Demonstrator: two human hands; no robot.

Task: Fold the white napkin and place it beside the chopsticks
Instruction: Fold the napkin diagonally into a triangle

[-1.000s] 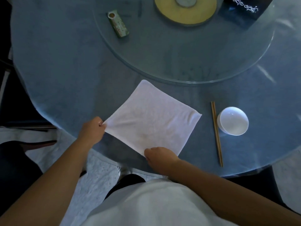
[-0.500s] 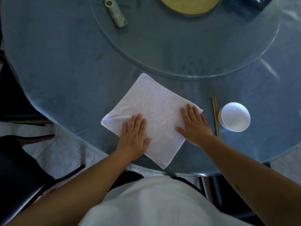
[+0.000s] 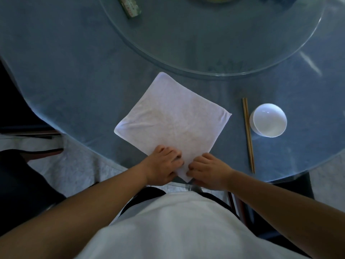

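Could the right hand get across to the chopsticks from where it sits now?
Probably yes. The right hand is on the near corner of the white napkin, and the chopsticks lie just to its right on bare table. The white bowl sits beyond them, not between.

White napkin (image 3: 171, 118): soft terry-like cloth, matt, faintly creased. Bench (image 3: 74, 71): smooth glass top, glossy with pale reflections, over a blue-grey mottled surface. Round turntable (image 3: 214, 43): clear glass, shiny at the rim. Chopsticks (image 3: 248, 135): light wood, dull finish. Small bowl (image 3: 268, 120): white, glazed and glossy, ceramic by the look. Shirt (image 3: 177, 227): plain white cloth, matt.
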